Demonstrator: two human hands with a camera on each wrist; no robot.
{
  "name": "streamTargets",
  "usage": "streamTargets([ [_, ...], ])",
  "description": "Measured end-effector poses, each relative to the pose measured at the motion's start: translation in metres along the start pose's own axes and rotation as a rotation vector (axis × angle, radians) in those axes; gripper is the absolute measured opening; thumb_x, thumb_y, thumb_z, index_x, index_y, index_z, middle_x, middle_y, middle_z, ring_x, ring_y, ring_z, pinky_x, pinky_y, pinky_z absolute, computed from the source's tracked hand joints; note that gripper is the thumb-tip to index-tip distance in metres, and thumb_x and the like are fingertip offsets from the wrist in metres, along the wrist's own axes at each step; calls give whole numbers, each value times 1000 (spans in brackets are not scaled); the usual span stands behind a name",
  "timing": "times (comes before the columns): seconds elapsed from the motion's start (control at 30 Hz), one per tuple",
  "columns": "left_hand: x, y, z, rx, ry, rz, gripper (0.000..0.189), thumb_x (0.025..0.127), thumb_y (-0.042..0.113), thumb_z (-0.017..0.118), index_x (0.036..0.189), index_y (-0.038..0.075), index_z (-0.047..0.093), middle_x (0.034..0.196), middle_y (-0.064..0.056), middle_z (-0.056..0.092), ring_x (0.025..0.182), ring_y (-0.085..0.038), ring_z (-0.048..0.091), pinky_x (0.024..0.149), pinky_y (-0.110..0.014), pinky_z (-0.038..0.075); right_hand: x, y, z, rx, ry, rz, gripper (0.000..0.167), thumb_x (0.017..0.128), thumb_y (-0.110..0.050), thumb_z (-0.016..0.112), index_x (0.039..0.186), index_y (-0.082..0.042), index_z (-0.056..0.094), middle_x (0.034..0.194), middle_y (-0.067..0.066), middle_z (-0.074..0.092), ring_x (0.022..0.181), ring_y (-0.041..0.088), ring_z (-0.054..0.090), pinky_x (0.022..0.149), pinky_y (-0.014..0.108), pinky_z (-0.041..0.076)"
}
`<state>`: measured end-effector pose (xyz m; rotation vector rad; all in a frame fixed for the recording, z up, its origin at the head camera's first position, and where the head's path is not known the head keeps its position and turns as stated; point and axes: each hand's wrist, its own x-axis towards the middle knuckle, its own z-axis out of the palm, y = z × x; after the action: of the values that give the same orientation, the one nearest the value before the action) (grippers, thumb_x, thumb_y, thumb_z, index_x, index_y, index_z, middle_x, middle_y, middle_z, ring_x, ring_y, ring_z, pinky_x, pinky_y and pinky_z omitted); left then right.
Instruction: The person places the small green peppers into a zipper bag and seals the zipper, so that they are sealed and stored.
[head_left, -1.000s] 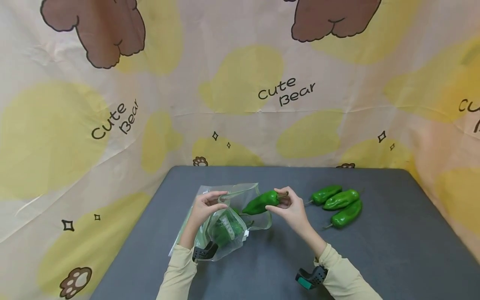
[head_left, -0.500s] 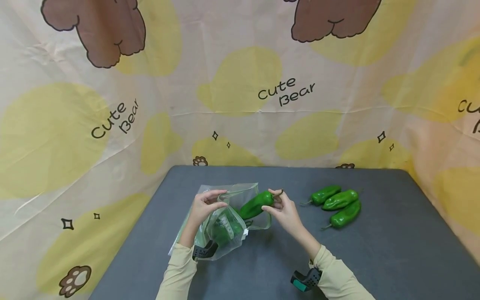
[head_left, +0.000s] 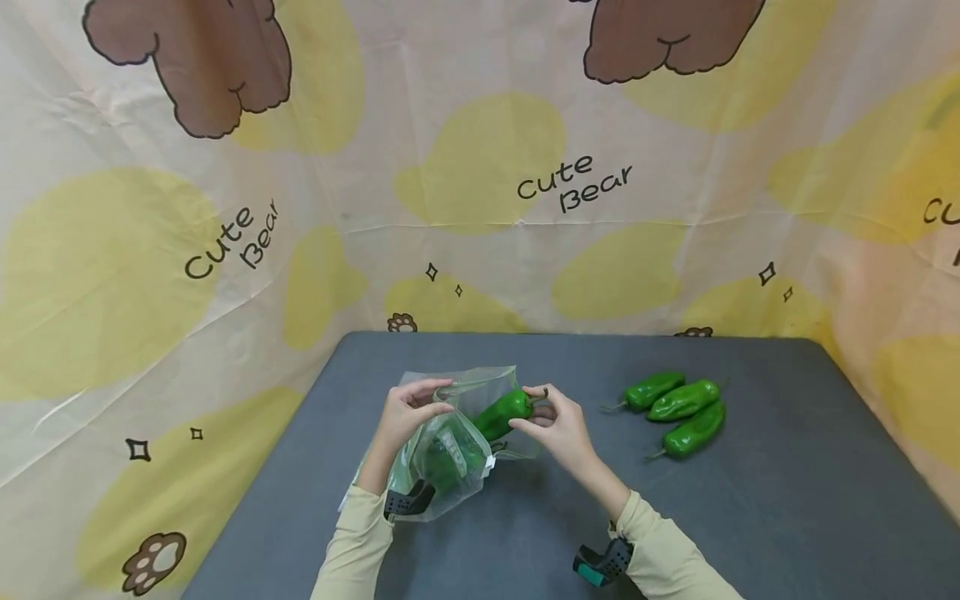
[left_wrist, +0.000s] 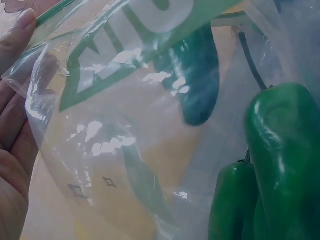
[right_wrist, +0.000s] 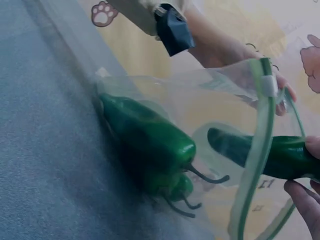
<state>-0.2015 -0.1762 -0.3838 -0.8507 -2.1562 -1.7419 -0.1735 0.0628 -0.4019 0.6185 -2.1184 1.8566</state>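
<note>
At the lower centre of the head view I have the long, glossy green pepper point(head_left: 501, 417) part-way into the mouth of a clear plastic zip bag with a pale green closure point(head_left: 491, 377); its tip is inside, its stem end outside. The right hand point(head_left: 553, 423) pinches that stem end between thumb and fingers. The left hand point(head_left: 407, 412), a little left of centre, pinches the bag's edge, and the mouth gapes toward the right of the frame.

In the right wrist view, smooth green peppers with thin curved stems point(right_wrist: 147, 131) lie in the bag, low and left of the incoming one (I count three stems, though the bodies overlap). Three more loose green peppers point(head_left: 682, 402) rest side by side on the dark grey tabletop point(head_left: 795, 483), right of centre in the head view.

To do this insertion well, I'd have the left hand hold the rim wide and steady, since film this limp would probably fold onto the pepper's shoulder. I'd feed along the pepper's own slant, tip first, clear of both zip tracks, and let go only once the stem is past them; a hooked stem could catch the closure. I'd also lower it beside the others rather than drop it, as a jolt might drag the rim from the left fingers.
</note>
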Motion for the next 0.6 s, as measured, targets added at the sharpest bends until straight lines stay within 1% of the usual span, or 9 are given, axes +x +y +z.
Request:
streamTargets([
  [0.07,1,0,-1,-3,-7,7,29,71,-16,65,99,-18,58,93,-31,58,69,-4,60,53,-17,43,-1,2,2,6,-6,-1,40,70,5,73,106,8,55,102,19,56,80,31,61,68,33,52],
  [0.13,2,0,-1,-6,-7,5,29,71,-16,65,99,-18,59,93,-31,58,68,-4,60,52,-17,42,-2,8,5,19,-21,-5,40,70,4,73,106,8,55,102,18,56,79,29,62,66,33,52],
  [0.23,4,2,-1,0,-2,-1,29,72,-15,65,100,-17,59,93,-30,59,68,-8,61,50,-17,41,-3,21,8,36,-42,16,41,71,0,73,108,4,55,105,15,55,78,23,62,66,29,52],
  [0.27,5,2,-1,3,2,-2,29,71,-15,65,100,-17,59,93,-30,59,71,-13,63,51,-17,42,-2,25,10,36,-49,17,41,72,-2,74,108,3,55,105,14,55,78,21,62,66,28,52],
  [0.37,6,4,-1,14,8,-13,29,71,-15,66,99,-17,60,93,-30,59,74,-19,64,51,-17,43,-3,33,12,45,-62,31,43,72,-5,74,110,0,55,106,13,55,78,17,62,67,27,52],
  [0.47,6,5,1,16,7,-19,29,71,-15,66,99,-17,59,92,-30,59,74,-15,63,52,-17,43,-4,33,12,45,-71,40,43,73,-4,73,111,1,55,106,13,54,79,19,63,66,27,52],
  [0.5,7,5,1,18,7,-22,29,71,-15,66,99,-17,59,92,-30,59,73,-12,63,52,-17,43,-4,32,11,44,-73,45,42,73,-3,73,111,1,55,106,14,54,79,20,62,66,27,52],
  [0.6,8,6,2,17,8,-23,28,71,-16,66,99,-17,60,93,-30,59,73,-8,62,52,-17,43,-3,21,10,41,-81,55,45,73,3,71,113,6,52,107,18,53,80,26,62,67,28,52],
])
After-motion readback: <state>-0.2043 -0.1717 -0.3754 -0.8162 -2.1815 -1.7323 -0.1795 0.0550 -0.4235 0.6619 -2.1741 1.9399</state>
